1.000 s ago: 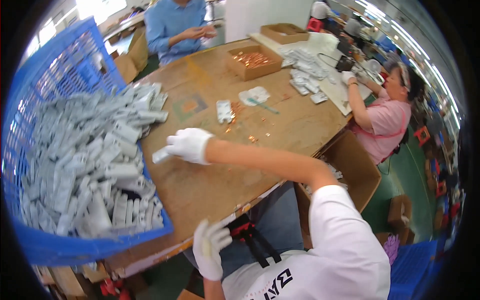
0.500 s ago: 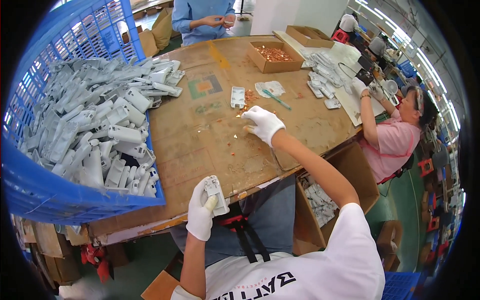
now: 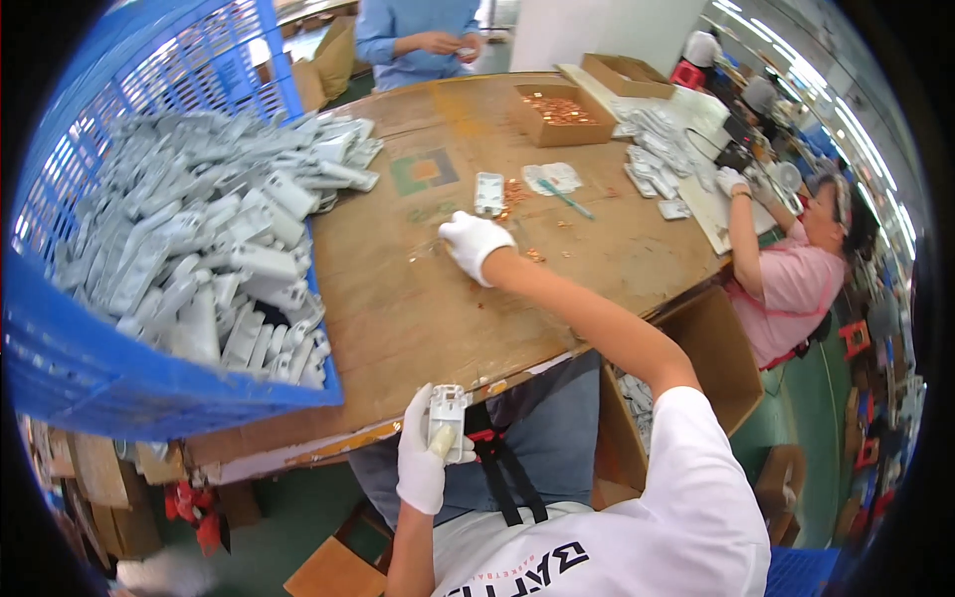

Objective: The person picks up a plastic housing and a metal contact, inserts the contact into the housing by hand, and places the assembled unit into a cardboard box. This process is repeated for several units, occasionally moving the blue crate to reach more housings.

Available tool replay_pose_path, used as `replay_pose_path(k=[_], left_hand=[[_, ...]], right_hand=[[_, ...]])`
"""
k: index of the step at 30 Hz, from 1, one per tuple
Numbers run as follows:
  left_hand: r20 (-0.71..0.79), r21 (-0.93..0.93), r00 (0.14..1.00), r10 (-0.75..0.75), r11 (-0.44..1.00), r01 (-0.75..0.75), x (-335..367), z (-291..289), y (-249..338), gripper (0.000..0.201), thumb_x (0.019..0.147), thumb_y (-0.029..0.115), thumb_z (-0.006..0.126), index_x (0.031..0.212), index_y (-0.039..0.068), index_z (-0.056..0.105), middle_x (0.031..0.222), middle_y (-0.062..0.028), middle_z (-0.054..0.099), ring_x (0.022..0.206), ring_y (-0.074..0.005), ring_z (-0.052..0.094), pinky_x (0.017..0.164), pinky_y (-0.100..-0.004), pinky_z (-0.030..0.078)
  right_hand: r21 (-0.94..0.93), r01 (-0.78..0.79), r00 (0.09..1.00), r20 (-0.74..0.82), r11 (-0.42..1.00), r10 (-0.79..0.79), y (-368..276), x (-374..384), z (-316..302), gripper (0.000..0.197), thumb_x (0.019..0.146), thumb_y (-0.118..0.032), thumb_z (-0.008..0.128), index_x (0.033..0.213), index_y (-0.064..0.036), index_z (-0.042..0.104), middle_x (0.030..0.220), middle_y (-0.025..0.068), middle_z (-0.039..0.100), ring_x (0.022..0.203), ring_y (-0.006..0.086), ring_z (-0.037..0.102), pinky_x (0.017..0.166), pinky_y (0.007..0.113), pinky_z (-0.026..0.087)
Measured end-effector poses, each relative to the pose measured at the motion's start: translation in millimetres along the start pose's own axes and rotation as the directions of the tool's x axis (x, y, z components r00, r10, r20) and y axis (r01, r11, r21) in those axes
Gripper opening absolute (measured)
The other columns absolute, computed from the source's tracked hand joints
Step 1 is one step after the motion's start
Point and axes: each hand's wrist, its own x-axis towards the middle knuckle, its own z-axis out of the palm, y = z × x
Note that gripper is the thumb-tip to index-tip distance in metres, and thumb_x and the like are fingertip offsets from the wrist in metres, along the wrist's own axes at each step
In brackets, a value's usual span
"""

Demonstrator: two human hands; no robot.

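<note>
My left hand (image 3: pixel 422 468), in a white glove, grips a white plastic housing (image 3: pixel 448 418) at the table's near edge, with the thumb laid across its hollow inner side. Out over the middle of the table is my right hand (image 3: pixel 476 244), also gloved. Its fingers are curled together, and whatever they may hold is hidden. Just beyond it, another white housing (image 3: pixel 488 193) lies on the table beside a small heap of copper-coloured metal pieces (image 3: pixel 514 195). More such bits are scattered to the right of the hand.
A blue crate (image 3: pixel 169 383) heaped with grey-white plastic housings (image 3: pixel 199 234) fills the left side. Copper pieces fill a cardboard box (image 3: pixel 563 129) at the back. A teal pen-like tool (image 3: pixel 567 202) rests by a clear bag. A co-worker (image 3: pixel 791 279) sits at right; another person (image 3: pixel 418 45) stands opposite.
My right hand has moved left from beside the copper pieces, and its fingers are curled in more. The left hand still holds the housing, now turned more upright. The view has shifted slightly.
</note>
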Motion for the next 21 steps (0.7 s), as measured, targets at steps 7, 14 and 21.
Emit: replay_pose_path(k=[7, 14, 21], left_hand=[[-0.002, 0.06, 0.996, 0.085, 0.995, -0.084, 5, 5, -2, 0.062, 0.089, -0.007, 0.045, 0.148, 0.009, 0.033, 0.119, -0.0168, 0.057, 0.077, -0.0196, 0.065, 0.066, -0.0326, 0.061], [0.016, 0.037, 0.999, 0.034, 0.999, -0.034, 19, 0, -6, 0.039, 0.095, 0.012, 0.054, 0.133, 0.004, 0.047, 0.094, -0.007, 0.06, 0.068, -0.0142, 0.062, 0.058, -0.0293, 0.057], [-0.115, 0.253, 0.947, 0.301, 0.93, -0.265, 23, 1, -8, 0.04, 0.088, -0.004, 0.053, 0.128, 0.0, 0.05, 0.117, -0.0111, 0.062, 0.108, -0.0178, 0.061, 0.09, -0.0299, 0.051]], right_hand=[[0.048, -0.116, 0.993, 0.026, 0.992, 0.114, -11, 9, -6, 0.015, 0.088, -0.009, 0.057, 0.102, -0.005, 0.063, 0.105, 0.0205, 0.065, 0.098, 0.0382, 0.066, 0.081, 0.046, 0.055], [-0.019, -0.259, 0.951, 0.173, 0.966, 0.258, -33, 12, -22, 0.023, 0.083, -0.003, 0.066, 0.104, 0.0003, 0.072, 0.112, 0.0206, 0.069, 0.105, 0.0328, 0.068, 0.085, 0.04, 0.057], [-0.273, -0.07, 0.975, 0.183, 0.959, 0.123, -23, 20, -21, 0.032, 0.068, -0.006, 0.077, 0.099, -0.0019, 0.075, 0.106, 0.0195, 0.071, 0.099, 0.0323, 0.07, 0.082, 0.04, 0.058]])
